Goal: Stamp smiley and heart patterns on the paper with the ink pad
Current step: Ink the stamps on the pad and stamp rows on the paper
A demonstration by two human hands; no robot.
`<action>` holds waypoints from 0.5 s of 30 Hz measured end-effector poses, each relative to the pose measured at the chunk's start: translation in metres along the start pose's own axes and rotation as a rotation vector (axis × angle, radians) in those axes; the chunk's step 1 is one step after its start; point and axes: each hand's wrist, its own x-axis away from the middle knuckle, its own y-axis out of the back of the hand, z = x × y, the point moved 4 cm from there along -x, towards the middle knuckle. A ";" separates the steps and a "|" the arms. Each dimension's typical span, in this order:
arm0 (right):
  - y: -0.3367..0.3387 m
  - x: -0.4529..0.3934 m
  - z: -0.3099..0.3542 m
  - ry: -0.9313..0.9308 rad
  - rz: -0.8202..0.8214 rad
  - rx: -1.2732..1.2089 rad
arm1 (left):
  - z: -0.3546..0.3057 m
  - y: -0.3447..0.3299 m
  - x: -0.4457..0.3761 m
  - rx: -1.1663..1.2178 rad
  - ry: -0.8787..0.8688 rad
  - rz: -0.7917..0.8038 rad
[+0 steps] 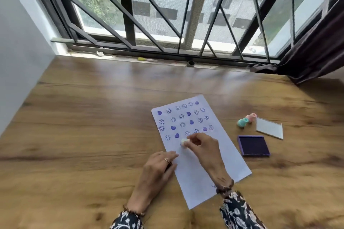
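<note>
The right hand (202,147) pinches a small white stamp (184,143) down on the paper (193,178) near the table's (83,135) front edge, under rows of purple smileys and hearts, while the left hand (158,167) rests flat, fingers straight, on the paper's left edge, and the open purple ink pad (253,145) sits just right of the paper.
</note>
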 end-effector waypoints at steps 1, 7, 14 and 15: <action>-0.006 0.002 0.013 0.045 0.018 0.094 | 0.001 0.000 0.000 0.005 0.012 0.001; -0.013 0.011 0.076 0.210 0.079 0.409 | 0.002 0.002 -0.001 0.068 0.081 -0.002; -0.012 0.009 0.086 0.269 -0.048 0.482 | 0.004 0.005 0.001 0.146 0.104 0.005; -0.022 0.007 0.078 0.228 0.010 0.498 | 0.004 0.005 0.001 0.147 0.107 0.005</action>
